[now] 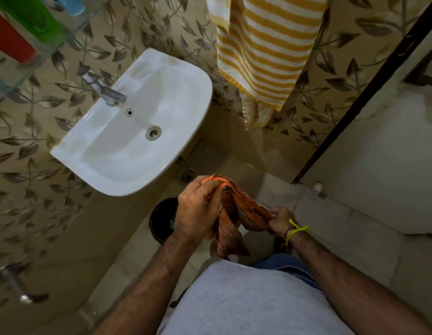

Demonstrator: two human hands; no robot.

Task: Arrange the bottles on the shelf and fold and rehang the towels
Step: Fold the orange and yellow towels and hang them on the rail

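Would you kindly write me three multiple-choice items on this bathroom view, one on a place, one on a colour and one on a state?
1. Where does the striped towel hang?
A. Inside the sink
B. On the wall to the right of the sink
C. On the floor

2. What colour is the cloth being held?
A. Orange
B. Blue
C. White

3. How is the cloth held?
A. By the left hand alone
B. By neither hand
C. By both the left hand and the right hand

Answers: 1 B, the yellow and white towel hangs against the leaf-patterned wall beside the sink. 2 A, the fabric is orange with thin stripes. 3 C, each hand grips one end of it.
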